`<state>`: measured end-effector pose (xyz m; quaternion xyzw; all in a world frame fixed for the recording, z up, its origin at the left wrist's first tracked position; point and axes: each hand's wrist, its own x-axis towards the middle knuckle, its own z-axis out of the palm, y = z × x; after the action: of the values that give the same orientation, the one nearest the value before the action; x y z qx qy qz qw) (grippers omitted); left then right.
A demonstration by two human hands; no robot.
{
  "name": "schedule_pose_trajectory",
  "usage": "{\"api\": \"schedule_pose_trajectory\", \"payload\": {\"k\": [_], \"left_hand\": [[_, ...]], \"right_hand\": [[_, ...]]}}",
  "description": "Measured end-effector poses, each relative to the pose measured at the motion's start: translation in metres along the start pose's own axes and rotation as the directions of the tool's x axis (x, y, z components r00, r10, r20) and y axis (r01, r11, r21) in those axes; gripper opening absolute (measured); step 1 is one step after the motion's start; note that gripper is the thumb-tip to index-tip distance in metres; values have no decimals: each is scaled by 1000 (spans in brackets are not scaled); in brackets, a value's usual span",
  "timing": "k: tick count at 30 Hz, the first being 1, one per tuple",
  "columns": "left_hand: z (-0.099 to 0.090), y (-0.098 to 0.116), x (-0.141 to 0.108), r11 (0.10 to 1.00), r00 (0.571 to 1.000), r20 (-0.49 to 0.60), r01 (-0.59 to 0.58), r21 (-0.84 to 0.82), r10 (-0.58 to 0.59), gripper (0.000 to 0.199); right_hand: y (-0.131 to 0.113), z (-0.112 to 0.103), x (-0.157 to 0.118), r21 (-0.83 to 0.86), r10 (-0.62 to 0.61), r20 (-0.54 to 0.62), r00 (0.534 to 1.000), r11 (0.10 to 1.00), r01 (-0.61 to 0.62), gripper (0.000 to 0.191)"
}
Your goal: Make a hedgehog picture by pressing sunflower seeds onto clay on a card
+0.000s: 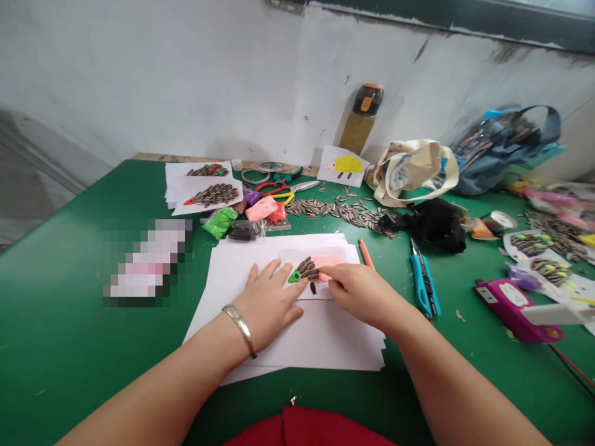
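My left hand (269, 300), a silver bangle at its wrist, lies flat with spread fingers on a stack of white paper (209, 322). Near its fingertips is a small sheet with a hedgehog picture: a green clay head (294, 277), dark sunflower seeds (307, 267) as spines, a pink clay body (331, 263) and a black clay foot (313, 288). My right hand (360, 291) stretches its index finger onto the seeds' right edge, pressing there. Its other fingers are curled below, apart from the index finger, and I see nothing held in them.
Behind the paper lie bagged green clay (220, 222), pink clay (261, 209), scissors (297, 189) and scattered sunflower seeds (344, 210). To the right are an orange pen (366, 253), a blue utility knife (424, 285) and a purple device (515, 313). A bottle (360, 121) stands by the wall.
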<state>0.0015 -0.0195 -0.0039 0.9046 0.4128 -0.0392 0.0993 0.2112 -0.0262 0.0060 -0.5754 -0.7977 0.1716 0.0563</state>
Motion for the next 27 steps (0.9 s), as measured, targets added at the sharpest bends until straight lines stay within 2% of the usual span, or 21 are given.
{"api": "schedule_pose_trajectory", "payload": {"k": [13,22,27], "left_hand": [[2,0,0,1000,1000,-13,-3,-2,3,46],[-5,-4,0,999,999,28,-22,-45,23,49],[-2,-1,2,1000,1000,19,18,-15,-18,51]], "right_hand": [[0,3,3,66,-17,39,999,998,14,23],[4,-1,0,11,-5,-20,1000,1000,5,31],[0,3,-1,41,-27,-27,999,999,28,37]]}}
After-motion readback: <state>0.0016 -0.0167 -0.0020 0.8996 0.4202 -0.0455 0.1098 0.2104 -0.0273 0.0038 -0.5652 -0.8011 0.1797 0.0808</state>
